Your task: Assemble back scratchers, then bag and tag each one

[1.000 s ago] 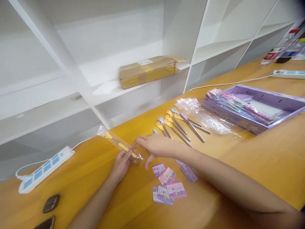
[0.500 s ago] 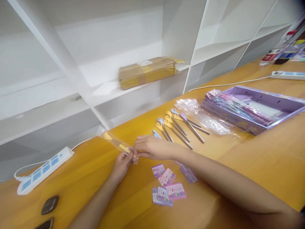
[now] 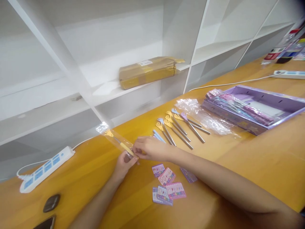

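A yellow hand-shaped back scratcher [image 3: 125, 148] lies inside a clear plastic bag [image 3: 102, 127], tilted up toward the shelf. My left hand [image 3: 124, 163] is closed around the near end of the bag and handle. At that same end my right hand [image 3: 149, 148] pinches the plastic; its fingertips touch the bag close to my left thumb. Past my right hand lie several loose back scratchers [image 3: 175, 128] with yellow, blue and purple heads and metal rods. Light blue tubes [image 3: 159, 136] show partly behind my right hand. Several printed cards [image 3: 175, 190] lie below it, some partly under my forearm.
A purple box [image 3: 259, 127] with wrapped items stands at the right, beside empty plastic bags [image 3: 214, 122]. Power strips [image 3: 46, 168] sit left and far right. A taped parcel [image 3: 147, 72] rests on the white shelf. Bottles [image 3: 274, 54] stand far right; a dark case [image 3: 51, 203] lies lower left.
The bagged back scratcher shows slightly more of its handle, and the bag's far end has lifted a little. Both hands stay at the near end, fingers slightly shifted.
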`<state>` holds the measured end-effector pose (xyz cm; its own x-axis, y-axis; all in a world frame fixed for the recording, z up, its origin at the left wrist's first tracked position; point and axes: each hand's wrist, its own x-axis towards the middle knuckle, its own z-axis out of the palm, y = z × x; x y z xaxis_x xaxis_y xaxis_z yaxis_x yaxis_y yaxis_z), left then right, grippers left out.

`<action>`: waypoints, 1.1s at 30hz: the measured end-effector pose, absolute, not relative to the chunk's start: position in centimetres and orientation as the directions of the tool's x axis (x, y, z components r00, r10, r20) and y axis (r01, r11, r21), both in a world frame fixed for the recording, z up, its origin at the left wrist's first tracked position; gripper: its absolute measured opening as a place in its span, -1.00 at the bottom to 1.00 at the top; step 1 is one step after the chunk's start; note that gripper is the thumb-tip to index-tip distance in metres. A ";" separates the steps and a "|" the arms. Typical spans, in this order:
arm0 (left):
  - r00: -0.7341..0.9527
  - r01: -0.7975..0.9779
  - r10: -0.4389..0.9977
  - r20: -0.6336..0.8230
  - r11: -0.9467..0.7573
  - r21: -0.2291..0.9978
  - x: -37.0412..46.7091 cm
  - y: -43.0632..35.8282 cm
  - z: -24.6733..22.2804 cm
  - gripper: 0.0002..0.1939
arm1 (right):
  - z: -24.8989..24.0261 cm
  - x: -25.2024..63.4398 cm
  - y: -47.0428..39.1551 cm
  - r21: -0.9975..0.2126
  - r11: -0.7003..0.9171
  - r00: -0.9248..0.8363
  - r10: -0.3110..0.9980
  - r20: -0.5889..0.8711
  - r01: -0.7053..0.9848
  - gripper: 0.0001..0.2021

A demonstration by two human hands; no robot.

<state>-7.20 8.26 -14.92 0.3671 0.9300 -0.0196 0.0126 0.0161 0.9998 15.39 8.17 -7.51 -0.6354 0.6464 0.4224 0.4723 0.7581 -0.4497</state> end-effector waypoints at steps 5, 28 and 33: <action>0.395 -0.029 0.919 -0.012 0.025 0.999 -7.2 8.3 -15.1 -0.63 | -7.9 15.2 7.7 -0.575 0.653 -0.524 0.750 0.403 0.493 -0.88; 0.711 0.142 0.682 -0.168 0.095 0.985 -5.7 5.1 -13.8 -0.70 | -13.4 17.8 0.0 -0.845 0.439 -0.267 0.891 0.366 0.304 -0.56; 0.753 0.151 0.632 -0.181 0.102 0.983 -5.7 5.1 -13.3 -0.71 | -12.5 18.2 0.0 -0.846 0.375 -0.382 0.896 0.227 0.378 -0.64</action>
